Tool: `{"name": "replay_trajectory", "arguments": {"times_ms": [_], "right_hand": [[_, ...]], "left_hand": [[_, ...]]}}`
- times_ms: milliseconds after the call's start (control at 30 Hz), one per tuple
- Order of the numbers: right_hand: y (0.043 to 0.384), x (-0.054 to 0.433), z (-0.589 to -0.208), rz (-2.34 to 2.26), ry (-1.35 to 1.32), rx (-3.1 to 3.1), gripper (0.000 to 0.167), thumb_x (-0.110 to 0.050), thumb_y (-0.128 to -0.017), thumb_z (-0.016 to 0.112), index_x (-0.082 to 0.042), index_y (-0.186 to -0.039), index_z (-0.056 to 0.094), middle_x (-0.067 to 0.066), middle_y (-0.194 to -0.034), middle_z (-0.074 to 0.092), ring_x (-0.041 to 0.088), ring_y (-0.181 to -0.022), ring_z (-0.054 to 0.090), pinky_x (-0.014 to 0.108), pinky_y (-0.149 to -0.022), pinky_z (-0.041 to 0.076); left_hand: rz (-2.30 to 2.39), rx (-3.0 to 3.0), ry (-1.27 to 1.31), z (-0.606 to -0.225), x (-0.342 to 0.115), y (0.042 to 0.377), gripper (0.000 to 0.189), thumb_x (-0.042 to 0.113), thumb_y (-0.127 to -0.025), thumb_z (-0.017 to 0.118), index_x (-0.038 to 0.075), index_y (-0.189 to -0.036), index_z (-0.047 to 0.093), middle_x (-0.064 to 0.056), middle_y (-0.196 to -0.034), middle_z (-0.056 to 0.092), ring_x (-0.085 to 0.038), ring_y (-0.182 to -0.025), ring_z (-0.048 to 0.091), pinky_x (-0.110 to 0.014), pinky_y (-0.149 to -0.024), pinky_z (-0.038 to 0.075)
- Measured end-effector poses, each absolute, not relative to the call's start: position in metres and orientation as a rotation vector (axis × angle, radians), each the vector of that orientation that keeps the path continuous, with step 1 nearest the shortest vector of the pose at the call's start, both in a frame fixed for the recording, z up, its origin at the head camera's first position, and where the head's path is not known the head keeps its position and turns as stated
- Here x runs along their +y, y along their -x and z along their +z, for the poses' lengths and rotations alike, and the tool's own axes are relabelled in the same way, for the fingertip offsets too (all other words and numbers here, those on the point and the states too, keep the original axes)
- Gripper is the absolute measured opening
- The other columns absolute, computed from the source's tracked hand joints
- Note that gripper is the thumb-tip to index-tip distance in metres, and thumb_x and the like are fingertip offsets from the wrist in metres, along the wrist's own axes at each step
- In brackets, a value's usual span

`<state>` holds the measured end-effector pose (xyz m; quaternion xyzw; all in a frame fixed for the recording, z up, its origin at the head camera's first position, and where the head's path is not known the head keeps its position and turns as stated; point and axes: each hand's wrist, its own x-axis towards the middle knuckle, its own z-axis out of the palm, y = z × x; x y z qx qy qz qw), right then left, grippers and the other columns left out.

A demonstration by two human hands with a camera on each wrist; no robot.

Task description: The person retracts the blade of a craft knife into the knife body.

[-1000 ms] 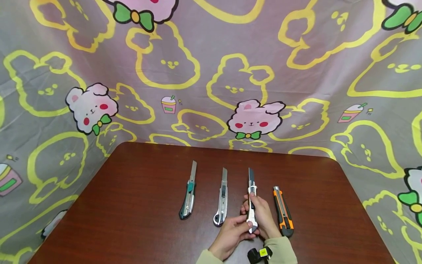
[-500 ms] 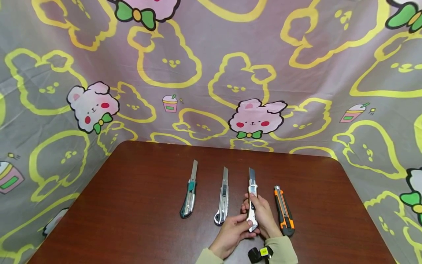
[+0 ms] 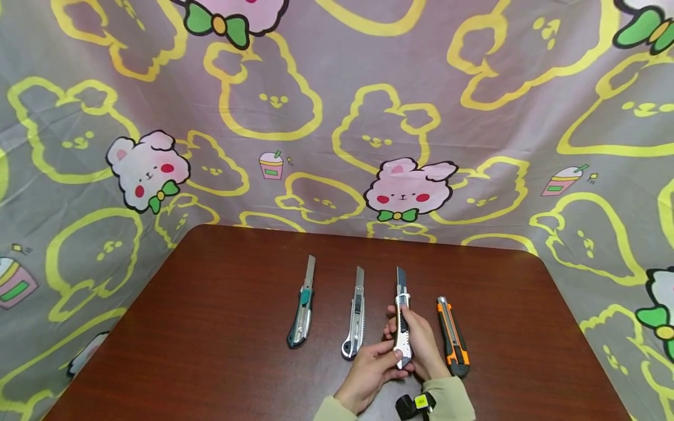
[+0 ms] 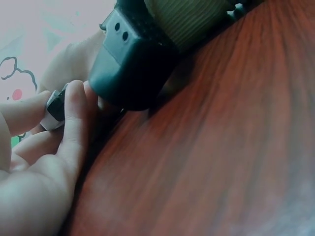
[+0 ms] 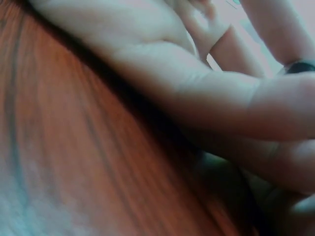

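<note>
The white knife (image 3: 402, 338) runs near-vertical at frame lower right, blade (image 3: 402, 277) up; the right hand (image 3: 422, 341), nearer the blade, grips it, the left hand (image 3: 370, 373) pinches its butt (image 3: 404, 362).

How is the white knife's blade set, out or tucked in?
Out: the head view shows the blade extending beyond the front of the white knife.

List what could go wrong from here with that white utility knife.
The white utility knife has its blade out, so the right hand gripping behind it might slip and get cut. The left hand could brush the silver utility knife lying nearby, which is also extended.
</note>
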<state>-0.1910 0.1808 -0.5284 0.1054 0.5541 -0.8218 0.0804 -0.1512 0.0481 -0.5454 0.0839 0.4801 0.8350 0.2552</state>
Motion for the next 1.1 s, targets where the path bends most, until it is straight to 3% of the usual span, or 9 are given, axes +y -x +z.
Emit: {"name": "replay_trajectory", "arguments": {"times_ms": [100,433,1100], "right_hand": [[0.1919,0.1802,-0.5282,-2.434,-0.304,1.69,0.05,-0.037,-0.104,0.038,0.006,-0.127,0.047,0.0,-0.07,0.057,0.015,-0.067,0.061,0.028,-0.066,0.055],[0.1888,0.1787,-0.5284,-2.461,-0.203,1.747,0.031,-0.021,-0.104,0.039,0.007,-0.118,0.045,0.0,-0.068,0.052,0.014,-0.063,0.056,0.026,-0.062,0.052],[0.1887,0.1796,-0.5293,-2.476,-0.122,1.731,0.033,-0.021,-0.104,0.041,0.007,-0.122,0.043,0.0,-0.071,0.051,0.013,-0.066,0.056,0.025,-0.065,0.052]], "left_hand": [[2.275,1.307,-0.223,-0.5455,0.0475,0.1518,0.042,0.007,-0.095,0.057,-0.014,-0.131,0.05,-0.021,-0.107,0.067,-0.012,-0.083,0.069,-0.021,-0.075,0.058],[2.274,1.32,-0.224,-0.5456,0.0482,0.151,0.04,0.007,-0.094,0.058,-0.014,-0.128,0.052,-0.019,-0.104,0.068,-0.012,-0.082,0.07,-0.021,-0.075,0.058],[2.285,1.312,-0.199,-0.5453,0.0484,0.1518,0.04,0.007,-0.094,0.057,-0.014,-0.128,0.052,-0.016,-0.101,0.068,-0.013,-0.081,0.069,-0.021,-0.074,0.058]]}}
